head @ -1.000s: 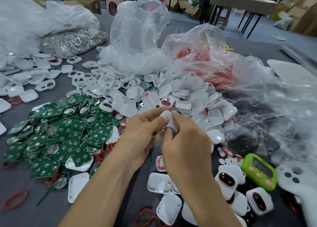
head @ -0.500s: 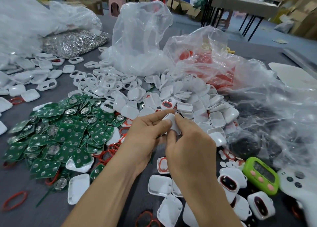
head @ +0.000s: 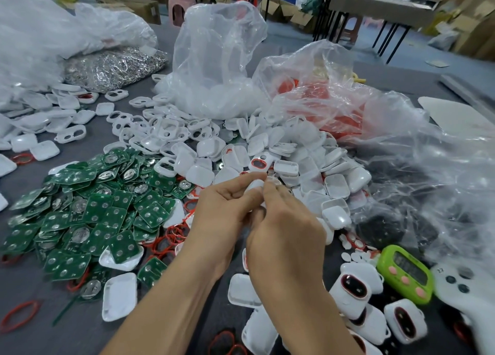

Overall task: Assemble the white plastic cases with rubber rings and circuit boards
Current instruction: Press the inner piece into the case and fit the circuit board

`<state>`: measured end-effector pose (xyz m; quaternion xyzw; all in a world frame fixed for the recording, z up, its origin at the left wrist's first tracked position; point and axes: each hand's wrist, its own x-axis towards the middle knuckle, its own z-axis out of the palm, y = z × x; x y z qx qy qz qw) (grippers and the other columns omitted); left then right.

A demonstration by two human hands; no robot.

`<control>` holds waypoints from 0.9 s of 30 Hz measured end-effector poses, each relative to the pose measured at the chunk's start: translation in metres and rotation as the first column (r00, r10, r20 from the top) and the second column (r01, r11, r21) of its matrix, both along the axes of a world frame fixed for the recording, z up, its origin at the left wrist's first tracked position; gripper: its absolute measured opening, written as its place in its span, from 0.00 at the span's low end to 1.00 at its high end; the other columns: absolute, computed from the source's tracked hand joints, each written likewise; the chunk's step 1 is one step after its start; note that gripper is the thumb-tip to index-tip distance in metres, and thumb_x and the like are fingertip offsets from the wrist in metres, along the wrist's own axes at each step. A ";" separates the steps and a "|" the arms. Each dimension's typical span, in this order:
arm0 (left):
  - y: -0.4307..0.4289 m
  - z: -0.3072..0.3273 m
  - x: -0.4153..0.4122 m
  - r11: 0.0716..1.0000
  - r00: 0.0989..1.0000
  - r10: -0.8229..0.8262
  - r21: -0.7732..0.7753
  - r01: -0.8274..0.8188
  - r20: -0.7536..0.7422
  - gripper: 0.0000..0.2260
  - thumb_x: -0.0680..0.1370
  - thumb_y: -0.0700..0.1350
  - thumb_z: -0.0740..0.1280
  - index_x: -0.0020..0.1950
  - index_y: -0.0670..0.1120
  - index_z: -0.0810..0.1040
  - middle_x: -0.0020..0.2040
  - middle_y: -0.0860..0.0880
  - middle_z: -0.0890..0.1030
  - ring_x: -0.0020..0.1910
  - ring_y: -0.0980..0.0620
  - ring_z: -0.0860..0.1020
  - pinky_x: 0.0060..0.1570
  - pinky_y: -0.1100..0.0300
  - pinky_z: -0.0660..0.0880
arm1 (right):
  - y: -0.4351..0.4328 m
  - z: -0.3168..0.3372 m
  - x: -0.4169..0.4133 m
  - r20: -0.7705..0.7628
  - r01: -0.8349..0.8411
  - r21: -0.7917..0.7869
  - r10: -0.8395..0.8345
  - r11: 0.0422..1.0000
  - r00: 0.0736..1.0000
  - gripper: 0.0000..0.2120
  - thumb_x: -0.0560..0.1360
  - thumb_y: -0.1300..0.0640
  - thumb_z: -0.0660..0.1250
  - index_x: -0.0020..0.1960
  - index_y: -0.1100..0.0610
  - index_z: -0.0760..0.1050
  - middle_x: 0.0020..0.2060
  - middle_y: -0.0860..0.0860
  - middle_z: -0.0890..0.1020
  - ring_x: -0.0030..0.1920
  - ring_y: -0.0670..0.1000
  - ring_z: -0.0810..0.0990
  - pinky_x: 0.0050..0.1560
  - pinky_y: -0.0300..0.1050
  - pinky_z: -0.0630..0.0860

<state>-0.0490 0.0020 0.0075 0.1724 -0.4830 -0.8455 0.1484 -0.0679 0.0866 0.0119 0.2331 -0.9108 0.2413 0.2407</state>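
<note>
— Nearest the camera, on the grey table (head: 67, 344), what lies there?

— Two bare forearms come in from the bottom edge. Left of them lie a loose red rubber ring (head: 20, 316) and an empty case half (head: 119, 295), hollow side up. To the right, finished cases (head: 353, 287) with red-rimmed dark windows are bunched together, just beside a green timer (head: 405, 273) and a white controller (head: 466, 287).

— And the hands?

— They meet above the middle of the table. The left hand (head: 222, 215) has its fingers curled round a white case (head: 254, 187), with the thumb along the top. The right hand (head: 284, 236) pinches the same case from the other side with its fingertips. The fingers cover most of the case, so I cannot tell what is inside it.

— Where are the boards?

— Left of the hands, in a wide heap of green circuit boards (head: 88, 215). Red rings (head: 174, 236) are tangled along its right edge, near the left wrist.

— What is behind the hands?

— A heap of white case shells (head: 267, 151), some with two cut-out openings, and more are scattered to the far left. Behind it a clear bag (head: 217, 68) of white parts stands open. A crumpled bag (head: 321, 97) holding red pieces lies to its right, and a bag of shiny metal pieces (head: 115, 66) lies to its left.

— And farthest off?

— A pink stool (head: 180, 6), cardboard boxes (head: 139, 6) and dark-legged tables (head: 375, 3).
</note>
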 end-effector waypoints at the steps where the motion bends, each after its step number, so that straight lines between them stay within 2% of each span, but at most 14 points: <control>1: 0.000 0.000 0.000 1.000 1.000 0.009 -0.002 -0.009 -0.003 0.11 0.79 0.33 0.69 0.50 0.45 0.88 0.39 0.43 0.86 0.32 0.53 0.81 0.33 0.65 0.77 | 0.000 -0.002 -0.001 -0.010 -0.023 -0.010 0.023 1.000 1.000 0.20 0.66 0.66 0.81 0.57 0.65 0.84 0.48 0.58 0.88 0.47 0.58 0.87 0.42 0.46 0.82; 3: -0.003 0.000 0.000 0.999 0.999 0.036 0.011 -0.035 -0.003 0.10 0.79 0.31 0.67 0.51 0.42 0.87 0.36 0.44 0.85 0.29 0.54 0.81 0.30 0.66 0.76 | 0.004 -0.004 -0.003 0.022 -0.084 -0.115 0.087 0.990 0.996 0.19 0.67 0.66 0.80 0.58 0.61 0.85 0.51 0.56 0.88 0.50 0.54 0.87 0.49 0.44 0.81; 4: -0.006 0.000 0.000 0.998 0.999 0.053 0.026 -0.053 0.001 0.10 0.79 0.30 0.67 0.53 0.39 0.86 0.37 0.44 0.85 0.30 0.52 0.81 0.30 0.65 0.78 | 0.006 -0.005 -0.005 0.094 -0.106 -0.235 0.131 0.966 0.987 0.17 0.70 0.65 0.78 0.58 0.58 0.85 0.53 0.53 0.88 0.52 0.50 0.86 0.55 0.41 0.79; 5: -0.009 -0.001 -0.001 0.997 0.998 0.062 0.039 -0.062 0.003 0.10 0.78 0.29 0.66 0.55 0.37 0.84 0.39 0.43 0.85 0.33 0.50 0.83 0.33 0.62 0.81 | 0.010 -0.006 -0.010 0.202 -0.104 -0.385 0.194 0.917 0.960 0.15 0.72 0.64 0.76 0.58 0.53 0.86 0.52 0.49 0.88 0.51 0.45 0.85 0.57 0.39 0.78; 7: -0.013 -0.002 -0.002 0.997 0.999 0.046 0.061 -0.045 -0.011 0.11 0.77 0.28 0.65 0.56 0.35 0.83 0.45 0.39 0.86 0.43 0.45 0.84 0.47 0.56 0.84 | 0.018 -0.005 -0.023 0.435 -0.002 -0.668 0.392 0.744 0.811 0.12 0.75 0.63 0.74 0.54 0.48 0.87 0.46 0.44 0.88 0.45 0.43 0.86 0.52 0.42 0.81; 8: -0.013 -0.002 -0.002 0.997 0.999 0.030 0.075 -0.028 -0.024 0.11 0.77 0.29 0.65 0.56 0.35 0.83 0.48 0.38 0.85 0.46 0.44 0.84 0.51 0.53 0.83 | 0.022 -0.004 -0.030 0.494 0.067 -0.735 0.465 0.674 0.735 0.11 0.76 0.63 0.74 0.52 0.49 0.88 0.44 0.45 0.88 0.46 0.45 0.87 0.54 0.48 0.82; 10: -0.011 -0.003 -0.003 0.996 0.999 0.008 0.093 -0.004 -0.047 0.10 0.76 0.30 0.66 0.55 0.36 0.83 0.51 0.39 0.86 0.48 0.46 0.85 0.55 0.50 0.82 | 0.029 -0.003 -0.041 0.538 0.104 -0.753 0.517 0.650 0.666 0.08 0.75 0.63 0.75 0.48 0.51 0.88 0.43 0.48 0.89 0.47 0.51 0.88 0.55 0.56 0.83; 13: -0.008 -0.004 -0.002 0.993 0.995 -0.043 0.108 0.052 -0.089 0.10 0.73 0.34 0.68 0.49 0.41 0.86 0.52 0.42 0.87 0.50 0.49 0.86 0.51 0.53 0.84 | 0.033 -0.002 -0.043 0.528 0.092 -0.767 0.544 0.635 0.652 0.07 0.73 0.60 0.75 0.47 0.50 0.87 0.43 0.49 0.89 0.46 0.52 0.88 0.53 0.57 0.84; 16: -0.007 -0.003 0.000 0.995 0.994 -0.069 0.073 0.075 -0.082 0.09 0.72 0.35 0.70 0.49 0.43 0.88 0.52 0.42 0.87 0.50 0.49 0.86 0.48 0.59 0.82 | 0.038 -0.002 -0.041 0.502 0.088 -0.775 0.526 0.626 0.687 0.07 0.73 0.60 0.76 0.46 0.50 0.87 0.41 0.48 0.89 0.45 0.51 0.88 0.52 0.54 0.84; 20: -0.004 -0.004 -0.001 0.994 0.999 0.053 -0.100 -0.051 0.013 0.09 0.74 0.33 0.72 0.50 0.43 0.88 0.46 0.41 0.88 0.42 0.50 0.86 0.41 0.63 0.81 | 0.043 0.001 -0.042 0.490 0.054 -0.738 0.479 0.672 0.729 0.08 0.74 0.62 0.76 0.46 0.49 0.88 0.39 0.44 0.88 0.43 0.46 0.88 0.49 0.46 0.85; 22: -0.003 -0.003 -0.002 0.988 0.995 0.098 -0.124 -0.095 0.017 0.07 0.72 0.36 0.74 0.48 0.42 0.88 0.44 0.40 0.88 0.39 0.49 0.86 0.39 0.64 0.80 | 0.043 0.002 -0.041 0.474 0.039 -0.732 0.468 0.680 0.746 0.07 0.74 0.62 0.77 0.46 0.50 0.88 0.38 0.43 0.88 0.42 0.44 0.87 0.47 0.41 0.84; 25: -0.004 -0.003 -0.002 0.986 0.994 0.104 -0.136 -0.100 0.022 0.09 0.67 0.40 0.75 0.46 0.42 0.88 0.43 0.39 0.87 0.38 0.48 0.86 0.38 0.63 0.81 | 0.043 0.001 -0.040 0.457 0.031 -0.723 0.444 0.691 0.771 0.07 0.73 0.62 0.77 0.46 0.50 0.88 0.37 0.41 0.87 0.40 0.41 0.86 0.43 0.33 0.81; 27: -0.005 -0.004 -0.002 0.987 0.994 0.101 -0.131 -0.095 0.034 0.10 0.66 0.41 0.75 0.47 0.42 0.88 0.44 0.39 0.87 0.40 0.46 0.86 0.40 0.61 0.82 | 0.043 0.001 -0.040 0.475 0.047 -0.714 0.433 0.699 0.766 0.07 0.72 0.62 0.78 0.45 0.50 0.88 0.36 0.41 0.87 0.39 0.41 0.86 0.44 0.34 0.81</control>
